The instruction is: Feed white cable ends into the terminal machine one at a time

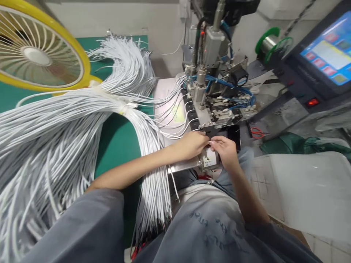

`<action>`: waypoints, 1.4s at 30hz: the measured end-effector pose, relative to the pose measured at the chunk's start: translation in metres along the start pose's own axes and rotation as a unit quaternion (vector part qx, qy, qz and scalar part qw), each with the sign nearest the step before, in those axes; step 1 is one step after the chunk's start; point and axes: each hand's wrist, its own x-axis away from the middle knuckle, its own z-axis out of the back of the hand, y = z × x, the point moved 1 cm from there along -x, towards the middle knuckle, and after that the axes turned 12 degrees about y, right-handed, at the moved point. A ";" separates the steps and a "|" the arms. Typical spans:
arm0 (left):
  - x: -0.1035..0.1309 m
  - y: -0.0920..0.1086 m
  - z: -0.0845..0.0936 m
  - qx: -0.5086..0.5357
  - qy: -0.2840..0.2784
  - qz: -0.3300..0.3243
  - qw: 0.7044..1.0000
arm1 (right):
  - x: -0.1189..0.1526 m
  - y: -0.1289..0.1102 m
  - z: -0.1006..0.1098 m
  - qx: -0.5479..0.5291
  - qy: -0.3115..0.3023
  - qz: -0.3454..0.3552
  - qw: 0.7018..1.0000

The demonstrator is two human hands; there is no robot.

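My left hand (195, 144) is closed in a pinch at the front end of the soldering machine (201, 98); its fingertips hide whatever they hold. Right beside it, my right hand (225, 149) pinches a small white piece (210, 143), perhaps a cable end, between thumb and fingers. The fingertips of both hands nearly meet over a metal part with a white label (210, 157). From a large bundle of white cables (123, 107), single cables curve into a row of black holders (189, 109) along the machine's left side.
A yellow fan (86, 47) stands on the green table (117, 142) at left. A solder wire spool (268, 44) and a lit control screen (330, 51) are at upper right. Red-handled scissors (256, 133) lie right of the machine, near a white plastic chair (309, 190).
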 end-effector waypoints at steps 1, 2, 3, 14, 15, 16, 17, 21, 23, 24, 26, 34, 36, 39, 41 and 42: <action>-0.002 -0.003 0.001 0.011 0.010 -0.006 1.000 | -0.006 -0.001 -0.004 -0.052 -0.006 -0.024 0.998; -0.003 -0.006 0.002 0.020 0.025 -0.006 0.999 | -0.011 -0.003 -0.008 -0.097 -0.017 -0.045 0.994; -0.004 -0.009 0.004 0.026 0.043 0.000 0.999 | -0.014 -0.004 -0.012 -0.134 -0.028 -0.059 0.989; -0.002 -0.006 0.008 0.039 0.188 -0.049 0.980 | -0.003 -0.010 -0.023 -0.098 0.020 0.116 0.988; -0.003 -0.007 0.007 0.035 0.198 -0.052 0.978 | -0.002 -0.010 -0.022 -0.077 0.031 0.128 0.988; -0.003 -0.009 0.005 0.025 0.209 -0.052 0.976 | -0.002 -0.011 -0.021 -0.049 0.048 0.147 0.987; -0.004 -0.010 0.004 0.013 0.221 -0.051 0.974 | -0.001 -0.012 -0.021 -0.010 0.068 0.171 0.983; -0.004 -0.014 -0.002 -0.044 0.227 -0.048 0.972 | -0.003 -0.022 -0.017 0.162 0.105 0.260 0.946; -0.003 -0.015 -0.004 -0.069 0.214 -0.055 0.973 | -0.007 -0.026 -0.015 0.199 0.080 0.272 0.938; -0.002 -0.015 -0.005 -0.077 0.211 -0.060 0.973 | -0.008 -0.028 -0.014 0.202 0.066 0.273 0.938; -0.002 -0.017 -0.006 -0.075 0.214 -0.059 0.972 | -0.010 -0.029 -0.013 0.193 0.053 0.272 0.941; -0.006 -0.026 -0.004 0.146 0.131 -0.039 0.980 | -0.013 -0.012 -0.016 0.068 0.076 0.200 0.974; -0.006 -0.027 -0.003 0.111 0.121 -0.068 0.984 | -0.020 -0.014 -0.010 0.047 0.012 0.133 0.990; -0.005 -0.026 -0.002 -0.022 0.123 -0.127 0.984 | -0.030 -0.024 0.000 0.091 -0.064 0.094 0.989; -0.004 -0.024 -0.003 -0.109 0.114 -0.152 0.976 | -0.035 -0.030 0.003 0.149 -0.077 0.113 0.979; -0.004 -0.023 -0.004 -0.137 0.109 -0.155 0.972 | -0.036 -0.032 0.004 0.176 -0.074 0.125 0.974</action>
